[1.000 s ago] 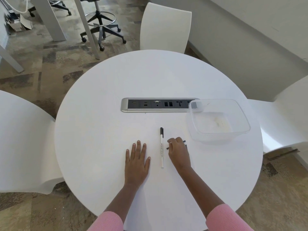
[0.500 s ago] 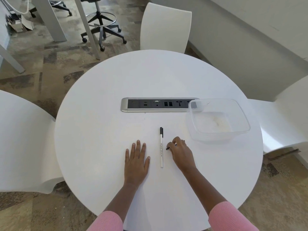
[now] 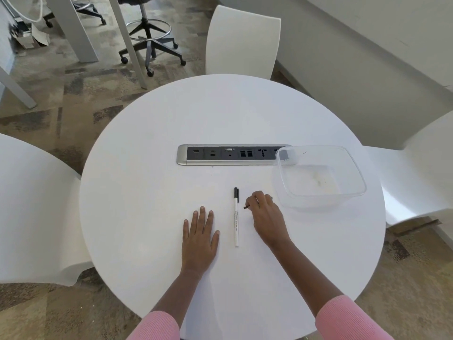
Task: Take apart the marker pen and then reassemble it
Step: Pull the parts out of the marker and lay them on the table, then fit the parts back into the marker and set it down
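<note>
Right hand (image 3: 266, 217) curled, fingertips pinched shut on a thin dark part (image 3: 246, 207); only its left tip shows past the fingers, rest hidden under the hand, so can't tell what piece it is. Hand sits low on table (image 3: 152, 192), knuckles up. Just left of the grip: marker (image 3: 236, 217), white barrel, black cap at far end, lying flat, pointing away from the person, not touched by either hand. Further left past the marker: left hand (image 3: 199, 235), flat, palm down, fingers spread a little, holding nothing. Right and beyond the grip: clear tub (image 3: 353, 192), near the knuckles but apart. Beyond the grip: socket strip (image 3: 182, 155) set in the table, tub overlapping its right end. Open tabletop toward the person and far left. Table edge well off on all sides.
</note>
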`<state>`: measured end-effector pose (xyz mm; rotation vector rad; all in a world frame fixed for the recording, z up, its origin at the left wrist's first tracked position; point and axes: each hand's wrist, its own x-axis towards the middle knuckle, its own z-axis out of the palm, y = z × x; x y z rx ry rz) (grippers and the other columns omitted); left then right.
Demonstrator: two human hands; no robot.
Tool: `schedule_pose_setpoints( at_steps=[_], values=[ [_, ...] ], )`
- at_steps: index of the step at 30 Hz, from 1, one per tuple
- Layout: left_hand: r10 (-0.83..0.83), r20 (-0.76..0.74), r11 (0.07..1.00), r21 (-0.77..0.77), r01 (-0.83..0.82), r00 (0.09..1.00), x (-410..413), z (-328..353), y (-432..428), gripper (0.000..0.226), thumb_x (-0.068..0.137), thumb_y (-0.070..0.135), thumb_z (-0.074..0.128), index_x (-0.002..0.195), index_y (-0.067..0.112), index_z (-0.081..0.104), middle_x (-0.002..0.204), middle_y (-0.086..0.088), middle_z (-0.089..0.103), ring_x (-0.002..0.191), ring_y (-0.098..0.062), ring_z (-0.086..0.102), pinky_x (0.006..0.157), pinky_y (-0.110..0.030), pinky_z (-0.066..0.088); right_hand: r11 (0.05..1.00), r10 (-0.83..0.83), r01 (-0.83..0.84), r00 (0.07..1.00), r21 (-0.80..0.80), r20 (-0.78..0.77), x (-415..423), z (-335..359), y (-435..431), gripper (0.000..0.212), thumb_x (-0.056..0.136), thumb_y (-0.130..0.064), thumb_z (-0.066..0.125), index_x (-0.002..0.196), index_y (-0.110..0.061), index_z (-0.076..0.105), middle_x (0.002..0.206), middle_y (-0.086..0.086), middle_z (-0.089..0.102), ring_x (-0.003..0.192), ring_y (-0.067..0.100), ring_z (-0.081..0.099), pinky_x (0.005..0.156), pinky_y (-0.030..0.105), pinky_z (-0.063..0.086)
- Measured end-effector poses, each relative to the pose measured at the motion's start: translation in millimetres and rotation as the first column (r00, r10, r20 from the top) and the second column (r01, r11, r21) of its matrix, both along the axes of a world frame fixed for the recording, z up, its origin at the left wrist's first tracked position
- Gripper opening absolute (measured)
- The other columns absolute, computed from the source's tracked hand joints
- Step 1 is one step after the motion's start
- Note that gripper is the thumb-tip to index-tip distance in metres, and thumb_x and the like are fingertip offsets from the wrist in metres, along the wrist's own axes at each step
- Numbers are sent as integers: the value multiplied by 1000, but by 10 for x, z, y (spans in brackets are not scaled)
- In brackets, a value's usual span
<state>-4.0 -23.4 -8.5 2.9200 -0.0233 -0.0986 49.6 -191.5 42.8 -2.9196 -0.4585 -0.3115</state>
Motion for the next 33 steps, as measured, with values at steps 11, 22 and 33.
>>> schedule_pose_setpoints(
  at_steps=[11,22,33],
  values=[
    [3,1,1000,-22,-2,1000,-1,4,-9,54,84,31,33,124,5,58,131,-19,56,116,-37,56,102,-42,21,977,-211,211,977,33,4,359,351,-737,10,83,8,51,88,2,58,89,23,59,77,39,54,55,44,43],
    [-3,-30,1000,-12,3,1000,-7,30,-33,54,83,31,33,122,5,60,129,-18,58,115,-35,58,92,-54,45,942,-336,320,913,-103,-233,564,356,-1091,18,89,1,44,98,0,60,106,20,55,97,37,47,70,43,40],
    [16,-9,997,-73,-16,1000,5,-29,-41,49,86,27,40,126,3,56,133,-20,53,120,-39,53,96,-58,40,888,-255,219,966,404,39,22,374,-808,12,83,5,55,87,-2,63,84,19,59,82,36,57,61,41,52]
  ],
)
